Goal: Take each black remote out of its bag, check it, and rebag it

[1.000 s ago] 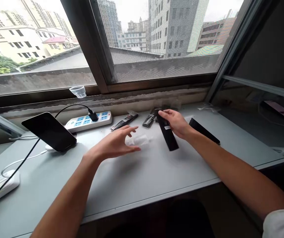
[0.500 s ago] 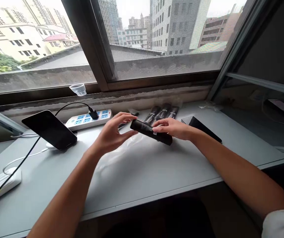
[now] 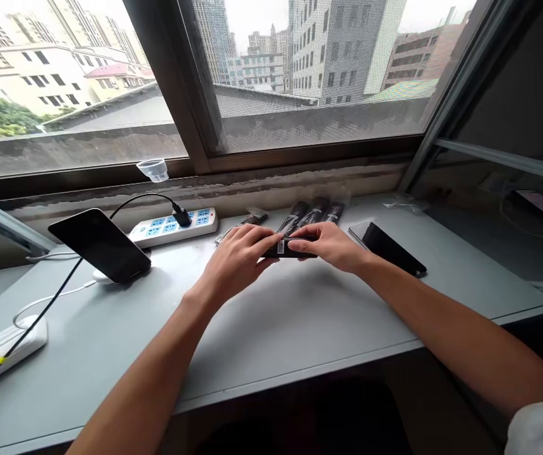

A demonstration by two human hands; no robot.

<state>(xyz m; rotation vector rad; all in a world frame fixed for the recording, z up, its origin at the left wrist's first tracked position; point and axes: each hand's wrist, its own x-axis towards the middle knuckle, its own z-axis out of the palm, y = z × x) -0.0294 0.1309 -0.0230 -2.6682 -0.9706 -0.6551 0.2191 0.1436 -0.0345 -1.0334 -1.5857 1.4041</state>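
Observation:
Just above the desk I hold a slim black bar-shaped object [image 3: 281,247] with a small white label, roughly level between both hands. Its exact kind does not show. My left hand [image 3: 238,256] is closed round its left end, thumb below and fingers over the top. At the other end, my right hand [image 3: 333,245] pinches it, the thumb along its near face. Behind my hands, three dark items in clear plastic wrap [image 3: 315,212] lie side by side. A small dark packet [image 3: 255,218] is left of them.
A phone [image 3: 103,246] leans on a stand at left, near a white power strip [image 3: 174,229] with a black plug. A black flat device [image 3: 392,249] lies right. A clear plastic cup [image 3: 154,169] sits by the window; another white strip [image 3: 11,354] is at lower left.
My left hand has closed onto the black object's left end. The object has turned from a slant to nearly level, its labelled side towards me.

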